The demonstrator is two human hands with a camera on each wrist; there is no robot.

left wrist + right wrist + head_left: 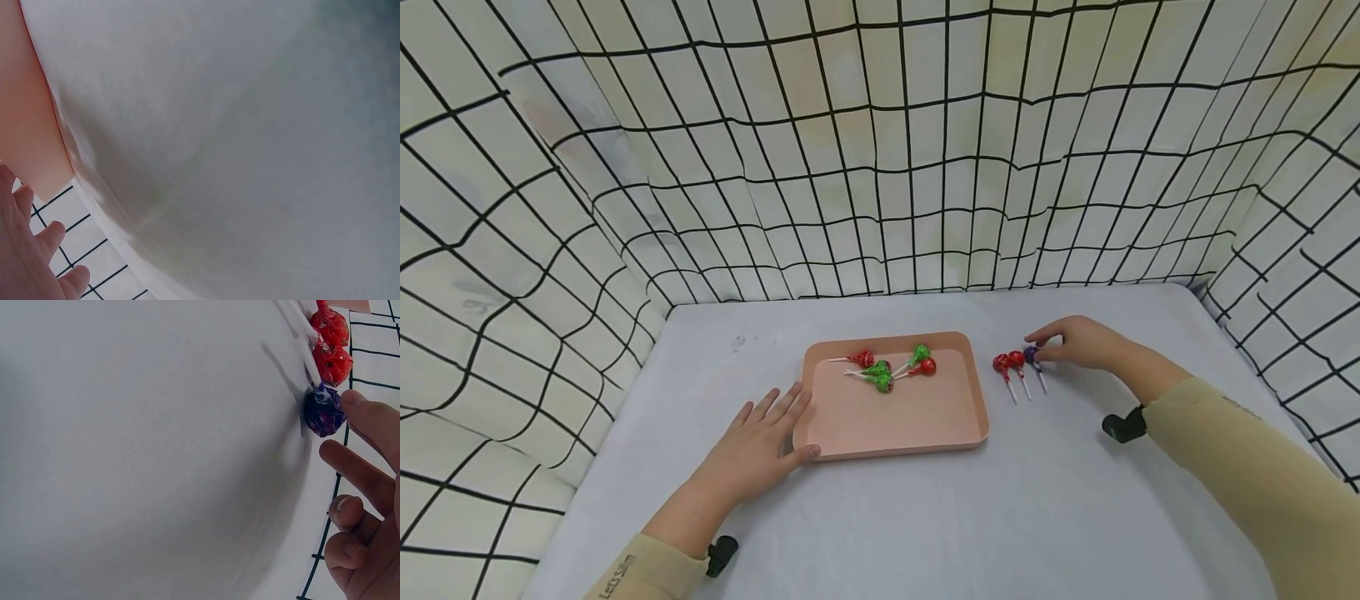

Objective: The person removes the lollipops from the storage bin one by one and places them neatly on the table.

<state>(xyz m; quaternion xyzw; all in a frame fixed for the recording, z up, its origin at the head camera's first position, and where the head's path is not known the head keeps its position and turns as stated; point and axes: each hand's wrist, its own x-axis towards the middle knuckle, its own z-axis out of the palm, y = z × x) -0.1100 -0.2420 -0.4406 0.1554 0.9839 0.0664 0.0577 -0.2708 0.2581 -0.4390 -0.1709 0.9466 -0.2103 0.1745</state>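
Observation:
Three lollipops lie side by side on the white table, right of the tray: a red lollipop point(1002, 364), another red lollipop point(1017, 360) and a purple lollipop point(1032, 355). My right hand point(1084, 343) is at the purple one. In the right wrist view, one fingertip is right at the wrapped purple head point(324, 411), and another finger sits just below it, slightly apart. My left hand point(758, 446), fingers straight and spread, rests along the left edge of the pink tray point(895, 425); its fingers point(51, 239) also show in the left wrist view.
Inside the tray, towards its back, lie several lollipops, among them a red lollipop point(865, 358), a green lollipop point(883, 382) and a red lollipop point(927, 366). White cloth walls point(925, 192) with black grid lines border the table point(925, 525) behind and at both sides.

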